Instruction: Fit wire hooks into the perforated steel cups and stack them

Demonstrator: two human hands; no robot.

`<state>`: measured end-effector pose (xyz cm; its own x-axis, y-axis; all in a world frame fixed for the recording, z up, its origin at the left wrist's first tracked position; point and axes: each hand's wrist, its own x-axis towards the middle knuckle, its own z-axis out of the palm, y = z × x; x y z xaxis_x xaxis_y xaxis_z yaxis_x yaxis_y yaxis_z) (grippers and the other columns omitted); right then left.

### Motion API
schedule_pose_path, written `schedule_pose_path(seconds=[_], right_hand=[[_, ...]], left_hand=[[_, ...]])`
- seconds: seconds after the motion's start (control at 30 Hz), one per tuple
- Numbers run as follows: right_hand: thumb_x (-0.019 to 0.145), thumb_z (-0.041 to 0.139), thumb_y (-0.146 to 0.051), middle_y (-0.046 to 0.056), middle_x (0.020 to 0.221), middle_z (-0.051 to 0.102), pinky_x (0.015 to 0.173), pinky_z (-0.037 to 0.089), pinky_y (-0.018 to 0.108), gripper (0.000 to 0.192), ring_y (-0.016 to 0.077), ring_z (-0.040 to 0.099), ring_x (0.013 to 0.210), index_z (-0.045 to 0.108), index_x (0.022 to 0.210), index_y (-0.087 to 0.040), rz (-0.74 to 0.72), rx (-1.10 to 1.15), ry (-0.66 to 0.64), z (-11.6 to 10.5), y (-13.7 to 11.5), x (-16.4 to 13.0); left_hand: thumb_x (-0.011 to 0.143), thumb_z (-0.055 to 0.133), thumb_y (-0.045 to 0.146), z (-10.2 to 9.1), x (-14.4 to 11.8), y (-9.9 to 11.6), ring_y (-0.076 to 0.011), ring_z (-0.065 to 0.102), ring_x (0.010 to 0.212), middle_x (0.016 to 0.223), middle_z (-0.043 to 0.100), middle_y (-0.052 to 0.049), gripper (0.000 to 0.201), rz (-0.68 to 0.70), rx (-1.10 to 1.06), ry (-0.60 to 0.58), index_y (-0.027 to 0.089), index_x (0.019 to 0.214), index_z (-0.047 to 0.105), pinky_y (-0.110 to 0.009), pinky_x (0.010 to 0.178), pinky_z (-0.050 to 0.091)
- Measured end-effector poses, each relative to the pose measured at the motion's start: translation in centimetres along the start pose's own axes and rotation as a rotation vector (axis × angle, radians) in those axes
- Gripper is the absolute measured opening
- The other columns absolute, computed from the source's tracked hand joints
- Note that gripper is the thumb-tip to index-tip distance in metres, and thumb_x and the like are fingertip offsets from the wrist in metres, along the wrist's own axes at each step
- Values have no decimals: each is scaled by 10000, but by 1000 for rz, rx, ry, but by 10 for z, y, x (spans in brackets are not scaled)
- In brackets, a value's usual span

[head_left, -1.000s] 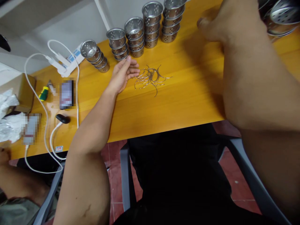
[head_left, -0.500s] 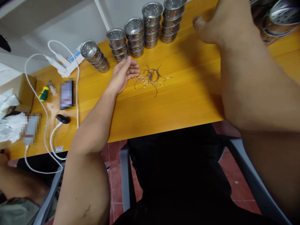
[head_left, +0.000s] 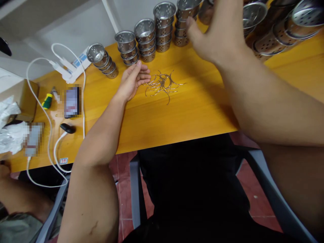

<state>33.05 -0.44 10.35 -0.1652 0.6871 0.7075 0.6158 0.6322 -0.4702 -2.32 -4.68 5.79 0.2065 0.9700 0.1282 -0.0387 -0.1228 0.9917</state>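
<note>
My left hand (head_left: 134, 80) rests on the table with its fingers loosely stretched out and nothing in its palm. Its fingertips lie beside a small pile of thin curved metal wires (head_left: 162, 82); whether they touch is unclear. At the top right, my right hand (head_left: 217, 37) is raised over the table, partly beyond the frame's upper edge. Past its thumb shows a metal cup (head_left: 206, 12), apparently within the grasp, though the fingers are mostly hidden. The thumb overlaps the nearest stack of perforated metal cups (head_left: 186, 23).
More stacks of perforated cups (head_left: 164, 28) line the back of the table (head_left: 162, 121), and others (head_left: 274, 38) lean at the right. On the left are a power strip (head_left: 76, 67) with white cables, a phone (head_left: 72, 103), a green-yellow handle (head_left: 47, 101) and another person's arm (head_left: 22, 195).
My right hand has moved left towards the standing stacks, and a metal cup now shows beside its thumb. Cups at the right are more exposed. My left hand has stayed still.
</note>
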Motion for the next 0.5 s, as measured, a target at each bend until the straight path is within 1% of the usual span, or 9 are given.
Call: schedule_pose_path(seconds=[0.03,0.07,0.13,0.17,0.23,0.27,0.33,0.43,0.5], right_hand=[[993,899,-229,190,1613,582,1355,548,665,595,432,605,1509,654,1534,-204,-69,-56,73,6,-14,-4],[1065,855,-273,167,1597,607,1285,630,618,525,408,644,1483,667,1553,-232,-119,-46,75,13,-29,-9],[1001,834,-321,168,1525,636,1069,745,556,604,405,690,1413,689,1574,-195,-262,70,69,25,-64,-23],[1027,797,-346,168,1552,631,1045,762,548,602,392,700,1412,687,1599,-195,-286,125,42,31,-82,-30],[1129,772,-425,182,1536,664,1130,750,592,539,404,689,1436,693,1612,-199,-286,230,-32,43,-115,-46],[1138,776,-461,181,1517,676,1189,726,625,508,424,672,1471,699,1586,-233,-281,287,-54,49,-128,-53],[1173,773,-489,140,1525,698,1326,646,664,420,421,663,1527,708,1556,-328,-241,373,-185,61,-146,-65],[1144,803,-505,143,1546,698,1291,671,659,482,419,701,1491,700,1583,-334,-300,490,-286,77,-150,-75],[1156,806,-533,143,1597,686,1289,674,668,533,424,702,1507,681,1631,-325,-299,546,-309,84,-146,-77]], left_hand=[[989,908,955,-1,1,-1,-323,929,1110,1138,877,-133,713,2,-9,-7,255,1086,817,-407,985,773],[975,914,963,-1,2,-3,-331,930,1127,1156,883,-133,723,5,-22,-18,258,1098,819,-420,1000,773],[942,938,971,-3,3,-4,-351,928,1181,1196,904,-121,729,2,-50,-48,276,1130,826,-448,1041,768],[924,943,982,-3,3,-4,-358,925,1197,1216,913,-111,735,0,-67,-61,290,1143,831,-459,1049,765],[905,906,1035,-4,3,-3,-369,923,1193,1232,919,-99,773,-15,-108,-94,311,1171,845,-477,1026,766],[908,859,1071,-3,3,-1,-377,922,1182,1218,917,-98,805,-27,-132,-111,316,1187,852,-486,996,770],[930,776,1107,-2,1,3,-395,914,1205,1176,910,-96,833,-49,-177,-138,320,1191,857,-495,949,773],[985,733,1074,-2,0,7,-408,868,1365,1167,913,-79,774,-16,-227,-116,323,1134,849,-480,981,770],[988,692,1108,-3,1,6,-403,869,1357,1126,901,-84,803,14,-196,-99,326,1103,836,-465,959,772]])
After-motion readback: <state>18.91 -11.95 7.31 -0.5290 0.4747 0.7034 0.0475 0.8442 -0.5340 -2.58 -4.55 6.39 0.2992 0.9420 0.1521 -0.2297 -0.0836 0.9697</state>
